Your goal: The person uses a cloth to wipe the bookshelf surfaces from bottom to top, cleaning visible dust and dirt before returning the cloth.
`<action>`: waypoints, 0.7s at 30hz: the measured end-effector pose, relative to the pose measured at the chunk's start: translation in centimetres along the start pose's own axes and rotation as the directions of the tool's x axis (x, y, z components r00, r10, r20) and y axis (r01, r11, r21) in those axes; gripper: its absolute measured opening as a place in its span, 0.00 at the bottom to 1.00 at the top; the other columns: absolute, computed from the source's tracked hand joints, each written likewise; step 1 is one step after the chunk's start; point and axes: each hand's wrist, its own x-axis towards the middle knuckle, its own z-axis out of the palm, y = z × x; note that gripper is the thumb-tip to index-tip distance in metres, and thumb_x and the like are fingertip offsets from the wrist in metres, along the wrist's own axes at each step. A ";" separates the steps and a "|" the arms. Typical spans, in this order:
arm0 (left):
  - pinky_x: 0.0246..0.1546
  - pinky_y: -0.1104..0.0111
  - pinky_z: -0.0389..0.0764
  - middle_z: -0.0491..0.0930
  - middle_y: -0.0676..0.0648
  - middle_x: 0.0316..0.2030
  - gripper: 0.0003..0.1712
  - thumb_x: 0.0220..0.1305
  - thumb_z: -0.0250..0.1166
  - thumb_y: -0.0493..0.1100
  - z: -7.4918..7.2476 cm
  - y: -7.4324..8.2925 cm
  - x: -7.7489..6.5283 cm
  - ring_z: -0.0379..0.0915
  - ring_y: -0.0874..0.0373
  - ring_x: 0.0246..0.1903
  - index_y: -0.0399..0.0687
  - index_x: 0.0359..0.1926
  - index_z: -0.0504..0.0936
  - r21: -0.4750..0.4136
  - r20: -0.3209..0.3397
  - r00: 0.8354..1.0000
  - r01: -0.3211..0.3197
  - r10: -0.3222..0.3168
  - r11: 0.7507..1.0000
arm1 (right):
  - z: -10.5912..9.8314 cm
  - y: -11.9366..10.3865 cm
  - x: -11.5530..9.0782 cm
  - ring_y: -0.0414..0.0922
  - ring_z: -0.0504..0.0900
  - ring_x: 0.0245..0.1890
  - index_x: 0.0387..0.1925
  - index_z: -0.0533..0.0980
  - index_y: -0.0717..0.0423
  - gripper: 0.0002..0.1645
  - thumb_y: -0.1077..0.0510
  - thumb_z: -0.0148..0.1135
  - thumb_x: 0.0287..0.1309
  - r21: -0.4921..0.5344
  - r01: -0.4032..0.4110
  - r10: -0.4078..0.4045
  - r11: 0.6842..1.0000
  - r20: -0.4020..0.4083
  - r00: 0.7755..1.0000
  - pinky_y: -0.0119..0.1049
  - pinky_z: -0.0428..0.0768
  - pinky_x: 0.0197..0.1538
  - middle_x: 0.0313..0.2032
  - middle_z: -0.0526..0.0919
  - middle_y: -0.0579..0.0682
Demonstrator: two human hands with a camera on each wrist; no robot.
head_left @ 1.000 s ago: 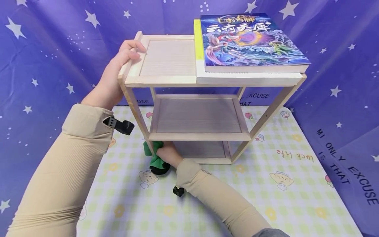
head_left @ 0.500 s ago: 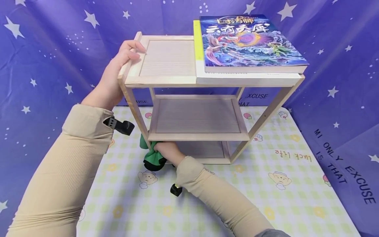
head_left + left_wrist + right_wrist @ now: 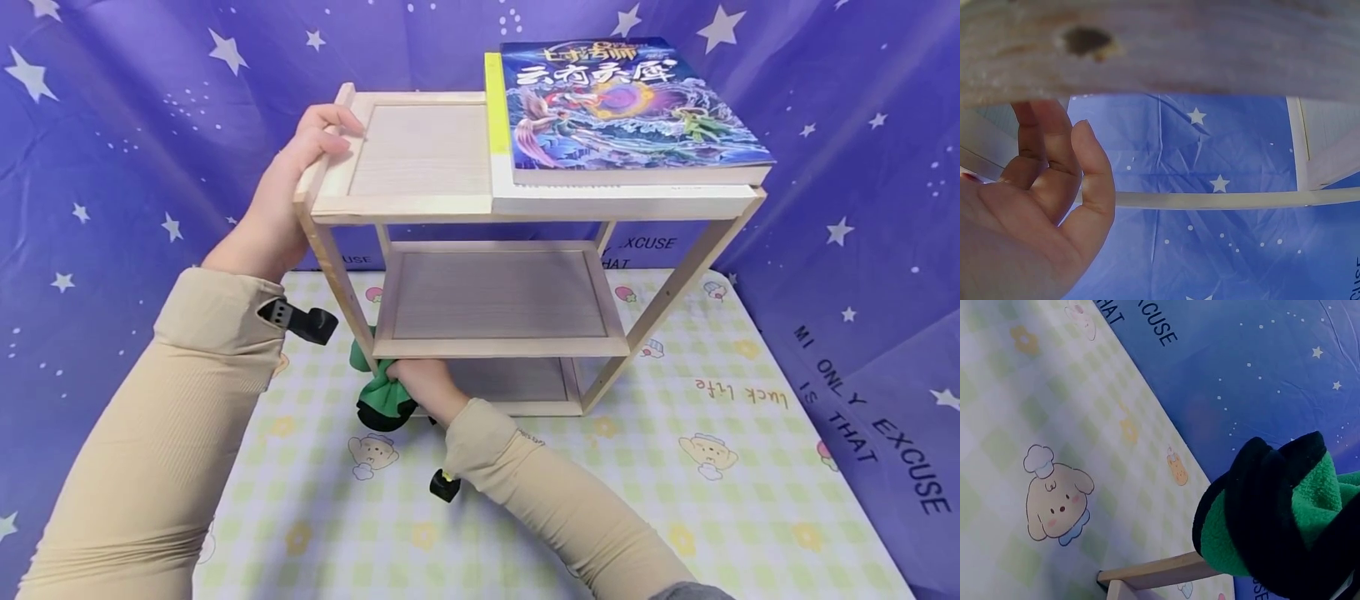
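A three-tier wooden shelf point(image 3: 416, 204) stands on the table. My left hand point(image 3: 281, 187) grips the left end of its top tier, fingers curled over the side rail; in the left wrist view, the fingers point(image 3: 1094, 169) hook over from below the rail. Low down, my right hand point(image 3: 427, 379) holds a green cloth with black edging point(image 3: 386, 396) against the front left leg point(image 3: 337, 279). Part of the cloth shows on the leg's outer side. The right fingertips are hidden behind the leg and cloth. In the right wrist view the bunched cloth point(image 3: 1216, 537) fills the lower right.
On the right half of the top tier lie a thick illustrated book point(image 3: 637, 108) and a white book with a yellow strip point(image 3: 497, 104) under it. A checked tablecloth point(image 3: 750, 517) covers the table. Purple star-patterned curtain point(image 3: 150, 125) surrounds the back and sides.
My right hand and the cloth have shifted a little left at the leg, and the cloth's lower end has swung left and up. My left hand keeps its grip on the shelf.
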 end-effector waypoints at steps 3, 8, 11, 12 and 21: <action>0.59 0.64 0.55 0.59 0.50 0.64 0.09 0.64 0.47 0.44 -0.1 0.0 0.0 0.54 0.50 0.62 0.60 0.42 0.70 0.007 0.003 1.000 0.000 0.000 1.000 | 0.0 -0.1 0.0 0.43 0.70 0.30 0.33 0.80 0.68 0.13 0.71 0.59 0.39 -0.016 -0.003 0.003 1.000 0.016 1.000 0.28 0.70 0.38 0.36 0.82 0.58; 0.60 0.64 0.54 0.58 0.50 0.64 0.09 0.63 0.47 0.44 -0.1 0.0 0.0 0.52 0.51 0.63 0.60 0.42 0.70 -0.001 0.006 1.000 0.001 -0.001 1.000 | 0.2 0.0 0.2 0.43 0.71 0.31 0.36 0.79 0.67 0.15 0.71 0.58 0.42 -0.056 -0.007 0.010 0.998 0.049 0.999 0.29 0.71 0.39 0.38 0.82 0.58; 0.59 0.65 0.55 0.58 0.50 0.64 0.09 0.63 0.46 0.43 -0.1 -0.1 0.1 0.53 0.51 0.63 0.60 0.42 0.70 -0.010 0.008 1.000 -0.003 0.003 1.000 | 0.2 0.2 0.5 0.43 0.72 0.33 0.38 0.79 0.67 0.16 0.70 0.58 0.43 -0.098 0.018 -0.011 0.995 0.065 0.998 0.29 0.71 0.40 0.39 0.82 0.57; 0.59 0.65 0.55 0.58 0.50 0.64 0.09 0.64 0.46 0.43 -0.1 -0.1 0.1 0.53 0.51 0.63 0.60 0.42 0.70 -0.009 0.009 1.000 -0.003 0.003 1.000 | 0.2 0.3 0.5 0.43 0.73 0.33 0.39 0.79 0.66 0.16 0.70 0.57 0.43 -0.109 0.029 -0.022 0.994 0.069 0.997 0.29 0.71 0.41 0.40 0.82 0.57; 0.59 0.65 0.56 0.59 0.50 0.63 0.09 0.65 0.45 0.43 -0.1 -0.2 0.0 0.54 0.51 0.61 0.60 0.43 0.69 -0.012 0.007 1.000 -0.007 0.007 1.000 | 0.1 0.1 0.5 0.42 0.70 0.32 0.37 0.79 0.67 0.15 0.69 0.57 0.44 -0.161 0.044 -0.030 0.986 0.089 0.996 0.27 0.69 0.40 0.39 0.82 0.57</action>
